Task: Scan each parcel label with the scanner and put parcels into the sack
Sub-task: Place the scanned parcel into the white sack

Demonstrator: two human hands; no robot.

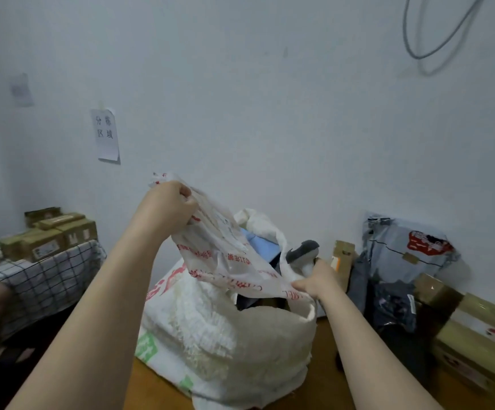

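The left hand (pixel 170 207) grips the upper corner of a white, red-printed parcel (pixel 219 253), which is stretched slanting over the mouth of the sack (pixel 225 335) at six o'clock. The right hand (pixel 318 281), at four o'clock of the parcel, pinches its lower corner and also holds the scanner (pixel 302 251). Boxes (pixel 476 335) lie at four o'clock.

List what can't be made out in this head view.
Head view only:
- plastic parcel: print blurred, label unreadable.
- scanner: only its grey head shows; right hand hides the handle.
- sack: contents mostly hidden by parcel and its own wall.
- boxes: cut off by right edge.
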